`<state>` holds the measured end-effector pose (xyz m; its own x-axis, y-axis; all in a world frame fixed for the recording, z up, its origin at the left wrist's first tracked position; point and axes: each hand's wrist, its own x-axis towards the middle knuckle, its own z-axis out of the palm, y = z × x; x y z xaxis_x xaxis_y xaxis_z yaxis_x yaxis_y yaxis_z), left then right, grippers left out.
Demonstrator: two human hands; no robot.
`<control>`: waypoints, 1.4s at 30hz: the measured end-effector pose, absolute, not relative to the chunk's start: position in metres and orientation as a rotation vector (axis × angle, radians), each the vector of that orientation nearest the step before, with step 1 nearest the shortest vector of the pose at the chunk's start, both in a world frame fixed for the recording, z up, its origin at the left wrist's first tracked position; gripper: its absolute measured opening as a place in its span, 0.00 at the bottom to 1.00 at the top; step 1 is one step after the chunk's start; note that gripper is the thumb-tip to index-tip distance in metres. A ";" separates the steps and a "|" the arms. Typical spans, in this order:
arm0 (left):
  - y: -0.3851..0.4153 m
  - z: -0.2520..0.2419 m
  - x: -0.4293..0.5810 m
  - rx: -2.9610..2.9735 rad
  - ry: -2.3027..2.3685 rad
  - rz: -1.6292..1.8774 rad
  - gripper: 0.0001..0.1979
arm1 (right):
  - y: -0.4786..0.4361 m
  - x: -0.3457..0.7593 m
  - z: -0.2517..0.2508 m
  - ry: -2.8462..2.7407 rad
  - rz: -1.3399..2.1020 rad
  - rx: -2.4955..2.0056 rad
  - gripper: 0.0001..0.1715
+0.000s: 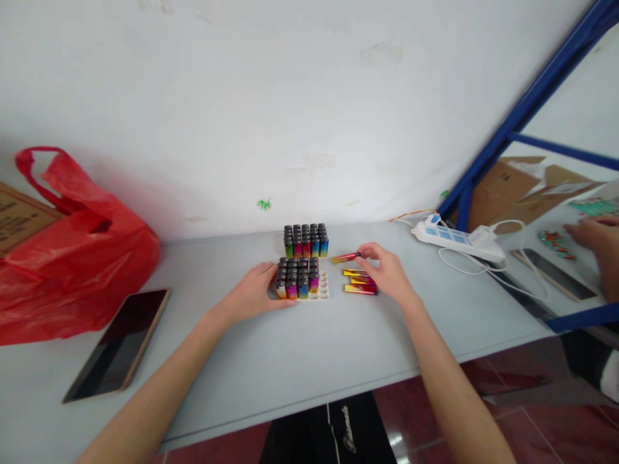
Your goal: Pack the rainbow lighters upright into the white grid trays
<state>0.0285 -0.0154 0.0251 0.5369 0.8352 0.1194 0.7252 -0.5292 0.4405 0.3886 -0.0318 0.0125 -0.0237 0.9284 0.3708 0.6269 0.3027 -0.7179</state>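
Observation:
My left hand (256, 290) curls round the left side of a white slotted tray (323, 290), its thumb along the front edge. Several upright lighters (293, 280) with black tops and metallic bodies fill the left and middle of that tray; slots at its right side are bare. A red and gold lighter (345, 258) is pinched at its black end by the fingers of my right hand (380, 267). Just below that hand, several more lighters (358, 281) lie flat on the table. Behind the tray stands a second block of upright lighters (305, 240).
A red plastic bag (91, 245) and a dark-screened tablet (118, 345) lie to the left. On the right are a white power strip (457, 238) with loose cables and a blue metal frame (512, 122). Beyond the frame, another person's hand (597, 235) shows near a phone (556, 274).

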 end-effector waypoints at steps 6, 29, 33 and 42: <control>-0.015 0.024 0.029 2.460 1.287 0.464 0.28 | -0.032 0.374 0.018 -1.434 0.682 -1.255 0.23; -0.015 0.023 0.029 2.450 1.299 0.468 0.27 | -0.053 0.327 0.025 -1.565 0.850 -1.310 0.37; -0.014 0.023 0.028 2.429 1.298 0.478 0.28 | -0.056 0.326 0.026 -1.684 0.619 -1.380 0.34; -0.013 0.021 0.026 2.467 1.260 0.455 0.29 | -0.058 0.322 0.029 -1.747 0.516 -1.427 0.26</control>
